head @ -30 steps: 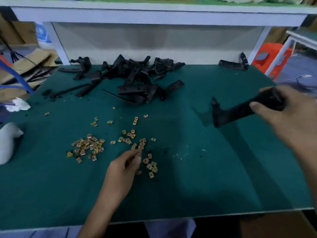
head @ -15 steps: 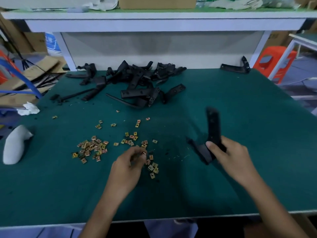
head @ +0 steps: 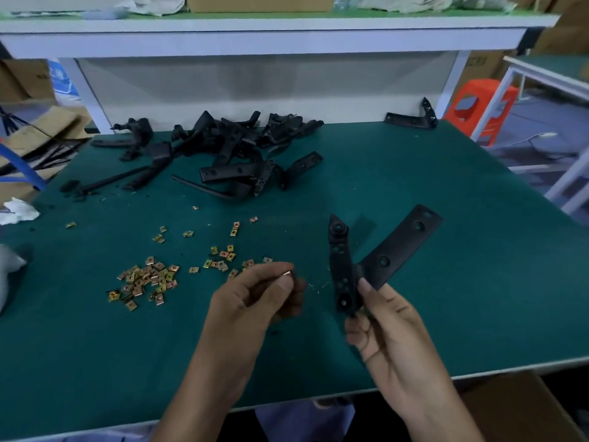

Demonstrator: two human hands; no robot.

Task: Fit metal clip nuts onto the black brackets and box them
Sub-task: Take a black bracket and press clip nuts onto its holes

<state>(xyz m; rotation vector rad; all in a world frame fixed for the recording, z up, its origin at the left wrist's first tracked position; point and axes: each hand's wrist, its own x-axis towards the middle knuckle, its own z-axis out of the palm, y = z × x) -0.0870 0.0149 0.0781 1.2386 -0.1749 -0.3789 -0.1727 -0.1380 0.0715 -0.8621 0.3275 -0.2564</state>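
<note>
I am watching the left hand [head: 255, 301] hovering low over the dark green desk [head: 462, 314]. Its grip is pinching one small brass-coloured metal clip nut [head: 288, 273] between thumb and fingertips. Just beside it, at its 3 o'clock, the right hand [head: 389, 336] is holding a flat black V-shaped bracket [head: 402, 247] with round holes. Its grip is closing around the bend, with the thumb lying on the front face. The bracket's narrow arm is pointing to 12 o'clock and its wider arm is slanting toward 1 o'clock. Nut and bracket are sitting near each other but apart.

At the left hand's 9 o'clock, a heap of loose clip nuts [head: 143, 280] is lying on the desk, with more of them straggling up toward 11 o'clock. At 12 o'clock, along the far side of the desk, a tangled pile of black brackets [head: 229, 148] is sitting. A single black bracket [head: 414, 119] is lying alone in the far right corner, at about 1 o'clock. A brown cardboard box [head: 526, 406] is showing at 5 o'clock, below the desk's near edge. A crumpled white cloth [head: 17, 210] is resting at the desk's left edge at 9 o'clock. An orange plastic stool [head: 478, 106] is standing beyond the desk at 2 o'clock.
</note>
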